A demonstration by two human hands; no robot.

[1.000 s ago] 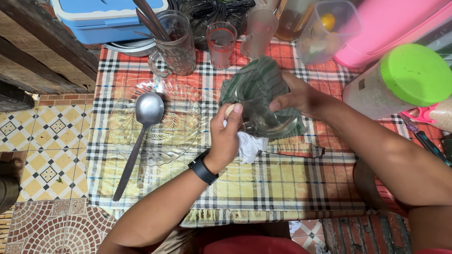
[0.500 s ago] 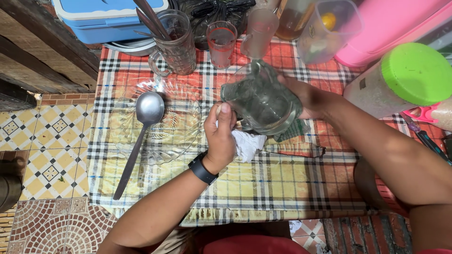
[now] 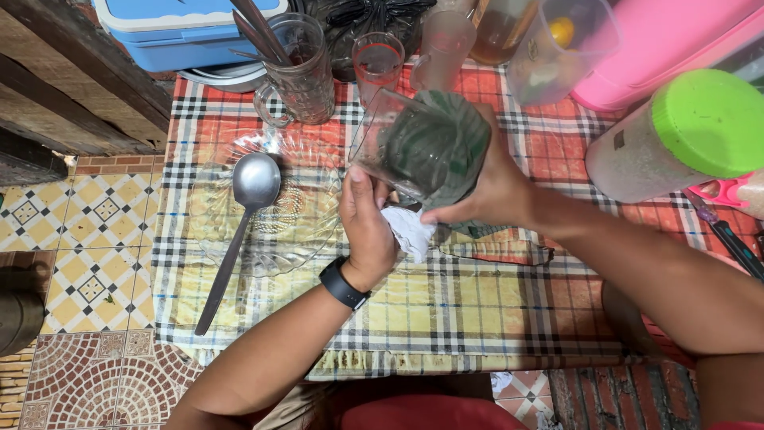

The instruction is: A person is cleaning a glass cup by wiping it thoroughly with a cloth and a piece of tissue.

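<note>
My right hand grips a clear glass jar with dark green stuff inside, tilted on its side above the table with its bottom facing the camera. My left hand, with a black wristband, holds a crumpled white tissue just under the jar's lower edge. Both hands hover over the plaid tablecloth near the table's middle.
A metal ladle lies on a clear glass plate at left. At the back stand a glass mug with utensils, a small glass, a clear pitcher, a blue cooler and a green-lidded jar.
My right hand has turned the jar and lifted it a little toward the back. My left hand, still holding the tissue, has shifted from the jar's side to under its edge.
</note>
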